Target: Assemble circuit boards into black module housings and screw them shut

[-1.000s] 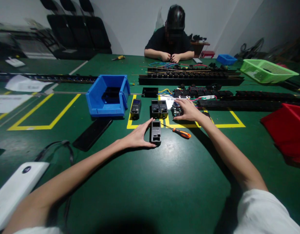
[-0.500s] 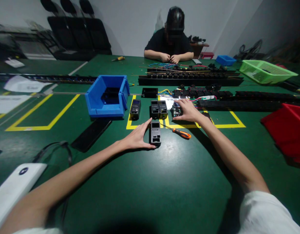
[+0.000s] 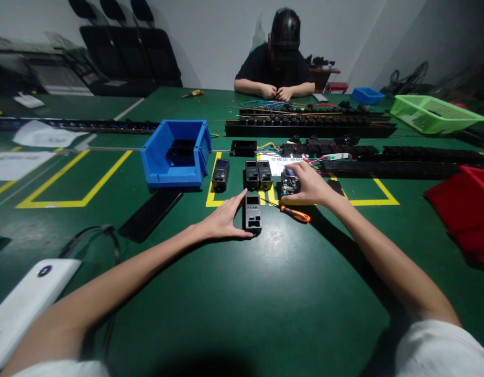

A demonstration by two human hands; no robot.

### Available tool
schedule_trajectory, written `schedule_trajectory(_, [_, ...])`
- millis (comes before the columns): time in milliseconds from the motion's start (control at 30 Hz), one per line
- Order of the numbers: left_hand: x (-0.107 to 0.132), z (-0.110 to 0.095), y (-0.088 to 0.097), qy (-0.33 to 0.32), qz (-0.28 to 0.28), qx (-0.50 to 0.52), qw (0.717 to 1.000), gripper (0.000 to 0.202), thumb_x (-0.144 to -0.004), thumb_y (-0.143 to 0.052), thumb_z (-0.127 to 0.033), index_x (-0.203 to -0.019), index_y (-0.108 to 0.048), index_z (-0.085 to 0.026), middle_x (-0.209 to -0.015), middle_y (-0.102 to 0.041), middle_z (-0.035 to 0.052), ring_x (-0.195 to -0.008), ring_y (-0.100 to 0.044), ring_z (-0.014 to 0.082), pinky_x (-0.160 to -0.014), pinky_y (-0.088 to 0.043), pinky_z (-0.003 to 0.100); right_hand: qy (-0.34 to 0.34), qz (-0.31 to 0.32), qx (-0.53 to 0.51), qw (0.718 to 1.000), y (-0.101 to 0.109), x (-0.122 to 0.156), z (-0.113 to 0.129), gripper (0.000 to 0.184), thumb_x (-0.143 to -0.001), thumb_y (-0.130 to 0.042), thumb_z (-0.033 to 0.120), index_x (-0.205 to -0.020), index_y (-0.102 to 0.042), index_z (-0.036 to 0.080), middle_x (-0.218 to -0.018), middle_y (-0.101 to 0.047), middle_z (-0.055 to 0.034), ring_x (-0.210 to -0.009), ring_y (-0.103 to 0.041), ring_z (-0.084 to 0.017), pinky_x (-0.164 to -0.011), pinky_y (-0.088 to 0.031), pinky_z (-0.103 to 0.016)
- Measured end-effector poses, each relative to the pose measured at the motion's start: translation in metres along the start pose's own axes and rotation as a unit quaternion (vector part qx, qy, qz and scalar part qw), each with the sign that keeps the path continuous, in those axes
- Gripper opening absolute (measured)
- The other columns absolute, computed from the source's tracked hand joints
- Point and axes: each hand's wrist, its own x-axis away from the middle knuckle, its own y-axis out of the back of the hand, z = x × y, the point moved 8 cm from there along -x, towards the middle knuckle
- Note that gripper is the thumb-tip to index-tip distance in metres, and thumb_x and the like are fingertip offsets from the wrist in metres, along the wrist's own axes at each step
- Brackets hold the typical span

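My left hand (image 3: 222, 217) grips a dark grey plastic housing (image 3: 253, 212) with cut-out openings, its thumb at the near end and fingertips at the far end. The housing lies on the table. In my right hand (image 3: 308, 183), a circuit board (image 3: 289, 184) with small components is held between thumb and fingers, beside a printed paper sheet (image 3: 276, 166). Just beyond the grey housing stand two black modules (image 3: 251, 174) side by side; another black module (image 3: 220, 174) stands to their left. A screwdriver (image 3: 295, 213) with an orange and black handle lies between my hands.
A blue bin (image 3: 173, 179) holding dark parts stands left, with a black phone (image 3: 151, 215) before it. Black rails with wires (image 3: 310, 130) lie across the back. A red bin (image 3: 468, 214) and green basket (image 3: 434, 118) are right. A person (image 3: 275, 68) sits opposite.
My right hand has come slightly nearer with the circuit board, which now shows more. My left hand stays on the housing. The whole view has shifted a little.
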Motion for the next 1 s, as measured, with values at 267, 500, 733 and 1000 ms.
schedule_trajectory(267, [-0.001, -0.002, 0.0, -0.004, -0.001, -0.008, 1.0, 0.126, -0.065, -0.073, -0.066, -0.156, -0.001, -0.016, -0.159, -0.024, 0.0206, -0.144, -0.032, 0.0369, -0.116, -0.032, 0.055, 0.004, 0.007, -0.074, 0.997, 0.01, 0.029, 0.046, 0.094, -0.067, -0.075, 0.064, -0.143, -0.035, 0.027, -0.138, -0.046, -0.0134, -0.127, -0.047, -0.039, -0.105, -0.044, -0.056])
schedule_trajectory(500, [-0.001, -0.001, -0.001, -0.01, -0.007, -0.009, 1.0, 0.124, -0.065, -0.074, -0.064, -0.156, -0.003, -0.02, -0.158, -0.026, 0.0196, -0.143, -0.033, 0.0376, -0.115, -0.032, 0.057, 0.041, 0.042, -0.104, 0.993, -0.014, 0.044, 0.085, 0.103, -0.065, -0.075, 0.066, -0.149, -0.027, 0.032, -0.138, -0.045, -0.0135, -0.127, -0.048, -0.037, -0.104, -0.046, -0.057])
schedule_trajectory(733, [-0.001, -0.006, 0.001, -0.018, -0.007, -0.007, 1.0, 0.122, -0.063, -0.074, -0.066, -0.154, -0.009, -0.019, -0.155, -0.031, 0.0199, -0.141, -0.036, 0.0361, -0.114, -0.033, 0.056, 0.041, 0.042, -0.074, 0.996, -0.034, 0.044, 0.09, 0.103, -0.066, -0.073, 0.067, -0.15, -0.027, 0.029, -0.14, -0.047, -0.0165, -0.126, -0.048, -0.04, -0.102, -0.043, -0.062])
schedule_trajectory(1000, [-0.001, -0.008, -0.001, -0.033, -0.003, -0.021, 0.999, 0.126, -0.057, -0.076, -0.07, -0.154, -0.012, -0.019, -0.152, -0.035, 0.0206, -0.138, -0.04, 0.0373, -0.112, -0.035, 0.057, 0.036, 0.003, -0.02, 0.999, -0.039, 0.048, 0.094, 0.103, -0.071, -0.065, 0.072, -0.153, -0.016, 0.033, -0.147, -0.043, -0.0155, -0.132, -0.045, -0.04, -0.107, -0.037, -0.066])
